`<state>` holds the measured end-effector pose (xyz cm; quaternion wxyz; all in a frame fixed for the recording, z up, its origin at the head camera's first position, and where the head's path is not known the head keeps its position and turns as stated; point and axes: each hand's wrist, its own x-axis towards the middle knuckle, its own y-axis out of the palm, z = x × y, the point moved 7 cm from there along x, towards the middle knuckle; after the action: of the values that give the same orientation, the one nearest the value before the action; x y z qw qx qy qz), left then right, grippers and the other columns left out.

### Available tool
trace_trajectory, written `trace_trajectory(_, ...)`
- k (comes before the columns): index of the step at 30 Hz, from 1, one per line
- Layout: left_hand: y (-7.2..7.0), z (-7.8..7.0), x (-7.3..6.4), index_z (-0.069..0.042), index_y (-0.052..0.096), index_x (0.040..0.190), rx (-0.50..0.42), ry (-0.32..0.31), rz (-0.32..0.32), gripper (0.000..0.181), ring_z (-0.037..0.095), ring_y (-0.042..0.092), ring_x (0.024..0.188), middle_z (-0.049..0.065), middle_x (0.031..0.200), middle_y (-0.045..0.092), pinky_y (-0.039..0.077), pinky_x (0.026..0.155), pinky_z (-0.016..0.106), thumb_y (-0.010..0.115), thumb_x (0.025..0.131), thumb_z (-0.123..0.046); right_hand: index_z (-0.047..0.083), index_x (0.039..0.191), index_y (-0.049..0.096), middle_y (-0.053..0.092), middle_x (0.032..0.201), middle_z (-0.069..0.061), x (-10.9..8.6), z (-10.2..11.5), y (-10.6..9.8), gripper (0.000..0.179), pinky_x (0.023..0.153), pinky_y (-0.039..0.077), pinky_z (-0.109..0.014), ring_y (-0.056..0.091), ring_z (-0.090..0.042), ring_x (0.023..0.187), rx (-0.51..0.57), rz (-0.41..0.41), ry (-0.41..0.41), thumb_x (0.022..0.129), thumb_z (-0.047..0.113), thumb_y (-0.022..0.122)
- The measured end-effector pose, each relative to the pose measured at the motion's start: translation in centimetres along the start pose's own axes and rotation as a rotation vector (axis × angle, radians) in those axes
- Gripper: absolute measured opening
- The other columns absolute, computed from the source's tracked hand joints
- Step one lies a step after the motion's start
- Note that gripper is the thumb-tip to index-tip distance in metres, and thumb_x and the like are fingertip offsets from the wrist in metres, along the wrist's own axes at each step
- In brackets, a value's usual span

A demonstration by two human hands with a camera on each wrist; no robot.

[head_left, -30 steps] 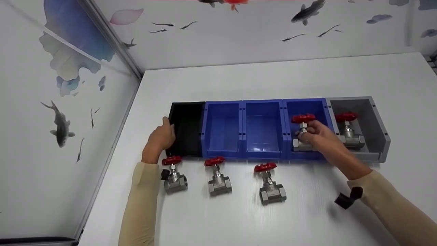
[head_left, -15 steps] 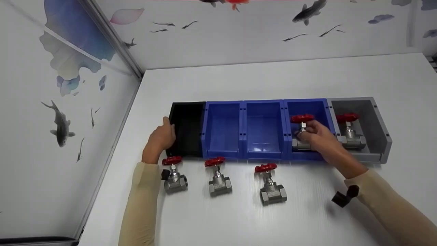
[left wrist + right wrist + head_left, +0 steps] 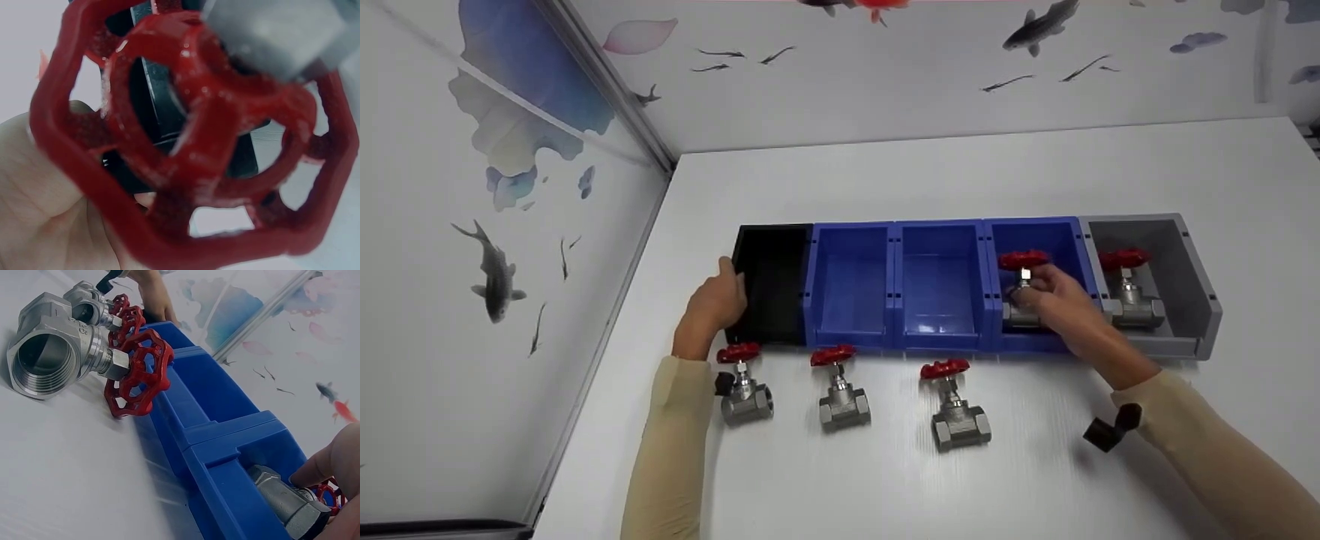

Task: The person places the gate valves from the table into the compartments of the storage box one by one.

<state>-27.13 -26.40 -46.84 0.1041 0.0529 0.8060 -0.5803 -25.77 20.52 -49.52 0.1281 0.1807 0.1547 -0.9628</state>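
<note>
The person's right hand (image 3: pixel 1065 307) is grasping a silver metal valve with a red handwheel (image 3: pixel 1021 316), its thumb and fingers pinching around the neck below the wheel. This valve is sitting inside the rightmost of three blue plastic bins (image 3: pixel 1035 343), its handwheel pointing toward the bin's back; whether it is bearing on the floor is hard to tell. The left hand (image 3: pixel 716 300) is touching the outer side of a black plastic bin (image 3: pixel 769 281) at the row's left end; whether its fingers are gripping that wall or merely resting there, the pictures are not telling. At the other end, a grey plastic bin (image 3: pixel 1181 270) is holding a second red-wheeled metal valve (image 3: pixel 1134 306). In front of the row, three matching valves are lying apart on the white worktop (image 3: pixel 847 495): one (image 3: pixel 746 397) near the black bin, another (image 3: pixel 843 403) in the middle, a third (image 3: pixel 958 420) farther right. Beige sleeves (image 3: pixel 671 442) are covering both forearms.
</note>
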Motion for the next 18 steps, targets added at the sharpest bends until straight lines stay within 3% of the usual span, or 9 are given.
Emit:
trace_trajectory(11, 0.01, -0.01, -0.10, 0.005, 0.033, 0.129, -0.004, 0.000, -0.002, 0.034, 0.028, 0.057, 0.061, 0.026, 0.083, 0.065, 0.045, 0.057, 0.042, 0.029, 0.109, -0.021, -0.005, 0.147, 0.026, 0.050, 0.131, -0.019, -0.26, 0.22, 0.06, 0.057, 0.101, 0.039, -0.042, 0.055, -0.020, 0.108, 0.002, -0.012, 0.005, 0.102, 0.021, 0.050)
trace_trajectory(18, -0.19, -0.24, -0.14, 0.006, 0.033, 0.128, -0.005, 0.014, -0.002, 0.032, 0.029, 0.058, 0.061, 0.026, 0.081, 0.065, 0.045, 0.057, 0.042, 0.030, 0.109, -0.020, -0.009, 0.144, 0.030, 0.053, 0.127, -0.016, 0.13, 0.21, 0.07, 0.054, 0.089, 0.046, -0.023, 0.058, -0.007, 0.097, -0.004, -0.037, -0.022, 0.102, 0.019, 0.051)
